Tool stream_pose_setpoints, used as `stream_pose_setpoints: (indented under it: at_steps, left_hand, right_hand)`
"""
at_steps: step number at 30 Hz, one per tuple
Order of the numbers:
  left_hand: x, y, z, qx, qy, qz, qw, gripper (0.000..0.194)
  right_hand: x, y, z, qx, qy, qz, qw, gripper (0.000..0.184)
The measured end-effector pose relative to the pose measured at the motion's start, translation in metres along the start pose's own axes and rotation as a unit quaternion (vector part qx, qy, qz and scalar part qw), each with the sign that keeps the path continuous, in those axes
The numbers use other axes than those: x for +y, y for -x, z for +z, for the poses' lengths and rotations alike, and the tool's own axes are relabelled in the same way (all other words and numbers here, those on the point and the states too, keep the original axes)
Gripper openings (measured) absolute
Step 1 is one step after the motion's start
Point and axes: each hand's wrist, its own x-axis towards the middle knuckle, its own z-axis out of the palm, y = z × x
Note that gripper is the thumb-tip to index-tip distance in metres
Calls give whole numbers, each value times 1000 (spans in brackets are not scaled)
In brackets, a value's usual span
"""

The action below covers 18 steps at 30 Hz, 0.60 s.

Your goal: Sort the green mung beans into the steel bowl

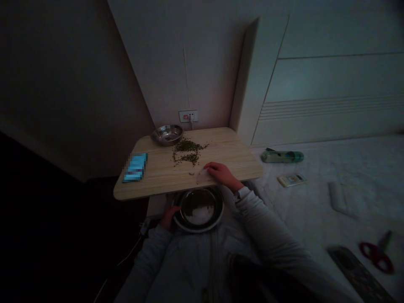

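Observation:
My left hand (169, 218) grips the left rim of a round metal bowl (192, 221), which rests with a wider dark, pale-rimmed dish (217, 219) on my lap. Small dark green beans or seeds cover the back part of the bowl's inside. Over the front edge of the wooden table (158, 176), my right hand (219, 173) pinches a thin translucent sheet (204, 176) against the tabletop. A loose spread of the same small green beans (187, 146) lies beyond it, with a few stray ones beside the sheet.
Another metal bowl (167, 135) stands at the table's back left, and a lit phone (135, 167) lies at its left. To the right, the bed holds a green bottle (282, 156), a pale device (292, 180), red-handled scissors (377, 254) and a remote control (356, 271). A socket (188, 116) is on the wall.

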Motion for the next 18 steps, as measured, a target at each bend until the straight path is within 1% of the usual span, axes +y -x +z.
stream_pose_setpoints:
  at_steps: [4,8,13,18]
  left_hand:
    - [1,1,2,-13,16,-6,1000,5]
    - [-3,-4,1,-51,27,1,998,8]
    - [-11,-12,-7,-33,10,6,999,5]
    - [-13,-16,-11,-46,-4,3,999,6]
  right_hand:
    - [0,0,0,-5,1,-2,1000,27]
    - [0,1,1,-8,-12,2,1000,25]
    - [-2,2,0,-19,-25,-7,999,25]
    - [0,2,0,-32,-37,-16,999,25]
